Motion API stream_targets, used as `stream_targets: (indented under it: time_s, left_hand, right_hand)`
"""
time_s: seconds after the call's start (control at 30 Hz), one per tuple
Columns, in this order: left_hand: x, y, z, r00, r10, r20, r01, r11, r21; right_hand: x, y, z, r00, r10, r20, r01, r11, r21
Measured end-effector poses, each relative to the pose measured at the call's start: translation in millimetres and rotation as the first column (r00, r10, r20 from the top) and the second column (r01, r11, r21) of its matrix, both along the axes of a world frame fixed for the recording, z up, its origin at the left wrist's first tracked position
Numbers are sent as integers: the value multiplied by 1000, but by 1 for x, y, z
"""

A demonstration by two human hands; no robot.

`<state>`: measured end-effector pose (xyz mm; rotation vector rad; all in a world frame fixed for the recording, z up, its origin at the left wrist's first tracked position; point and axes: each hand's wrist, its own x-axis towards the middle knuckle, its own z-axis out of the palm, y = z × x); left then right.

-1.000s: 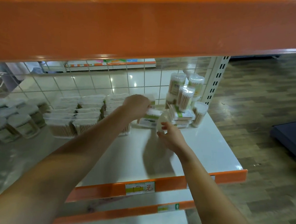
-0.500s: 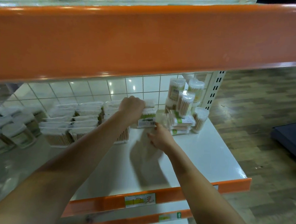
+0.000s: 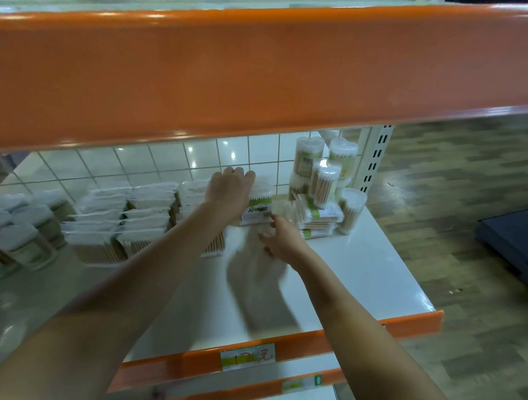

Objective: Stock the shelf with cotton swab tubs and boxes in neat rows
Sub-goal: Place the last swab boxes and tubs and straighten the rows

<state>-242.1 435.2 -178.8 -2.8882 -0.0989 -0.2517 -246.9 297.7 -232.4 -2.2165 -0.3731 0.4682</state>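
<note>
Here the left hand (image 3: 229,191) lies curled over a swab box (image 3: 257,210) at frame centre, its grip clamped on it. The right hand (image 3: 281,241) just below touches the box, fingers relaxed. Tubs (image 3: 323,179) stand right.

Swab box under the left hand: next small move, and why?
Probably nudge the swab box left, flush with the stacked boxes. The left hand rests on top of it, the right hand is at its front corner, and it sits apart from that row.
</note>
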Motion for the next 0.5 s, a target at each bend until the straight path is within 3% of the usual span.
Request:
stream_targets:
  time_s: [0.17, 0.27, 0.33, 0.5]
  left_hand:
    - [-7, -17, 10, 994, -72, 79, 80, 990, -112]
    - [-8, -39, 11, 992, -106, 71, 122, 945, -302]
    - [-5, -55, 10, 992, -112, 54, 125, 880, -458]
    - [10, -97, 13, 995, -53, 89, 103, 605, -789]
  right_hand:
    - [-12, -38, 7, 999, -30, 27, 27, 993, 112]
    - [-12, -67, 14, 984, -144, 107, 126, 979, 159]
    - [-7, -85, 21, 959, -244, 147, 214, 957, 194]
    - [1, -114, 27, 927, -349, 141, 301, 912, 278]
